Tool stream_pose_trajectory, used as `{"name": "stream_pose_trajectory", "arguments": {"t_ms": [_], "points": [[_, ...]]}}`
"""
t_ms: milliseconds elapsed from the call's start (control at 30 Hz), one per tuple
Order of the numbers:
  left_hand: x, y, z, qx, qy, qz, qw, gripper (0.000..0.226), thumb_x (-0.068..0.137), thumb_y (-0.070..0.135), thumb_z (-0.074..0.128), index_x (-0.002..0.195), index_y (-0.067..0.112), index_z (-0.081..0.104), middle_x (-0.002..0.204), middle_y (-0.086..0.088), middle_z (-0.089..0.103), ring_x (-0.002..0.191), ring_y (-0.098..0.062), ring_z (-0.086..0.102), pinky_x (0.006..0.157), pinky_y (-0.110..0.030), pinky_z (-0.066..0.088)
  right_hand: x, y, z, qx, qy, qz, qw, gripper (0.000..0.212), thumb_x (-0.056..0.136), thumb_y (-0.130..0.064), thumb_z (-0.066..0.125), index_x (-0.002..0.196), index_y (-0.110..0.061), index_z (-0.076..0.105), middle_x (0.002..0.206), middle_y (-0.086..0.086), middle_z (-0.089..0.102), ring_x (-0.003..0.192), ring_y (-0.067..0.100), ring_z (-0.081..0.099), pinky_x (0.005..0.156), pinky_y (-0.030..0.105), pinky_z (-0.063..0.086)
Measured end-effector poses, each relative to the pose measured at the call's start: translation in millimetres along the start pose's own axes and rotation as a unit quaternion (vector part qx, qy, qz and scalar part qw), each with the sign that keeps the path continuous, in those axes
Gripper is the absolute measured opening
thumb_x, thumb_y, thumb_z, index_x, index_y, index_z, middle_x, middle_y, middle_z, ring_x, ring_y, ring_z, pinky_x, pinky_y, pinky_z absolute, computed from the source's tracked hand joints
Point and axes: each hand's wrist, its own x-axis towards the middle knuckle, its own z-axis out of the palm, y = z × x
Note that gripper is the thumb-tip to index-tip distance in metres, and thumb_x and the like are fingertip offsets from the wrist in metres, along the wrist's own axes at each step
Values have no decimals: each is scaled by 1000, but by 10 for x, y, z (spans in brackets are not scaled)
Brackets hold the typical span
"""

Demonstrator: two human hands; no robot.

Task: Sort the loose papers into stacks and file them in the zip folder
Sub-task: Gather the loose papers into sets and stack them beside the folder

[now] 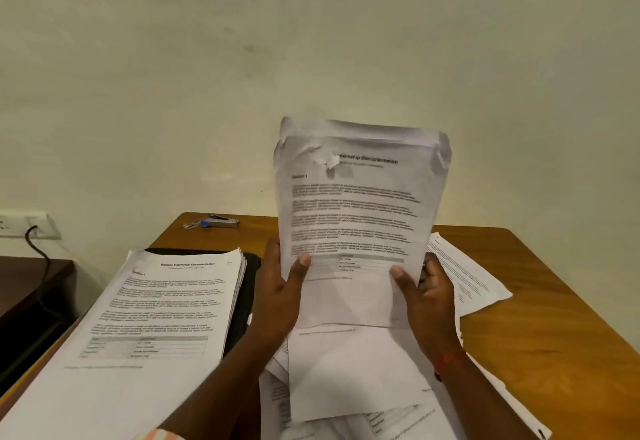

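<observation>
Hands: left hand (280, 295) and right hand (427, 301) each grip lower sides of paper sheaf (356, 217), held upright above loose papers (346, 370) on worktop (540, 321). Stack (156, 308) at left lies on black zip folder (250, 287). Stapler (221, 222) at far edge.

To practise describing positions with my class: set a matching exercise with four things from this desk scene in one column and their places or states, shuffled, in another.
1 stapler
2 stack
3 bundle
4 cable

A held upright by left hand and right hand
B at the far edge of the table
C lying flat, left of the hands
D hanging from the wall socket

Pairs: 1-B, 2-C, 3-A, 4-D
</observation>
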Motion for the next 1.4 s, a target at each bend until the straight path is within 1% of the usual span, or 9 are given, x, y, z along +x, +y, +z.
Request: {"name": "stream_pose_trajectory", "arguments": {"t_ms": [267, 533, 667, 767, 833, 900, 1100, 1267, 1400], "points": [[-12, -18, 6, -10, 4, -18, 1000, 32, 92, 32, 60, 124, 30, 53, 115, 14, 70, 105, -11, 71, 72, -22, 60, -30, 24, -34, 61, -25, 24, 998, 42, 85, -22, 69, 126, -25, 59, 123, -11, 70, 116, 16, 66, 90, 32, 57], [12, -133, 5, -21, -11, -80, 996, 55, 89, 40, 66, 139, 22, 53, 129, 1, 68, 114, -22, 69, 86, -44, 62, -56, 140, -13, 41, -62, 55, 996, 39, 85, -24, 68, 123, -22, 62, 117, -4, 73, 108, 14, 69, 84, 27, 60], [61, -171, -27, 13, 0, -85, 996, 36, 93, 34, 67, 128, 34, 58, 121, 7, 72, 107, -14, 72, 84, -38, 62, -19, 64, -21, 62, -57, 51, 995, 25, 93, -29, 58, 115, -18, 62, 109, -13, 74, 103, 8, 69, 81, 21, 58], [130, -220, -115, 33, 19, -119, 992, 30, 98, 28, 65, 126, 34, 58, 108, 16, 71, 93, 1, 72, 70, -16, 58, 84, 176, -134, -153, -11, 13, 988, 32, 95, -52, 51, 97, -22, 63, 96, -9, 73, 88, 15, 71, 73, 20, 55], [167, -273, -173, 38, 32, -163, 985, 30, 99, 25, 64, 127, 31, 56, 107, 18, 69, 91, -2, 71, 65, -13, 53, 166, 289, -256, -405, -42, 35, 913, 30, 95, -54, 54, 93, -25, 62, 96, -3, 72, 82, 14, 66, 70, 23, 48], [198, -345, -210, 37, 43, -197, 979, 34, 100, 22, 63, 133, 25, 57, 117, 7, 69, 97, -13, 69, 75, -24, 53, 202, 341, -343, -521, -85, 87, 845, 38, 91, -61, 58, 98, -24, 65, 99, -2, 72, 82, 13, 66, 65, 24, 48], [235, -406, -231, 40, 75, -213, 973, 32, 101, 19, 62, 132, 25, 55, 117, 7, 63, 103, -19, 62, 90, -34, 49, 170, 139, -335, -532, -149, 112, 826, 35, 86, -58, 69, 95, -26, 58, 111, 0, 72, 79, 10, 59, 54, 14, 34], [246, -418, -234, 44, 73, -220, 972, 28, 100, 20, 63, 126, 28, 56, 122, 5, 64, 104, -20, 62, 92, -36, 50, 152, 161, -247, -502, -175, 115, 839, 40, 81, -43, 80, 108, -20, 61, 117, 1, 69, 101, 18, 65, 74, 21, 45], [244, -409, -235, 44, 74, -225, 971, 29, 100, 21, 64, 127, 27, 56, 129, 0, 66, 108, -22, 64, 99, -44, 52, 126, 226, -211, -463, -188, 137, 855, 34, 76, -43, 85, 89, -24, 60, 90, -13, 63, 83, 10, 58, 61, 17, 39]]}}
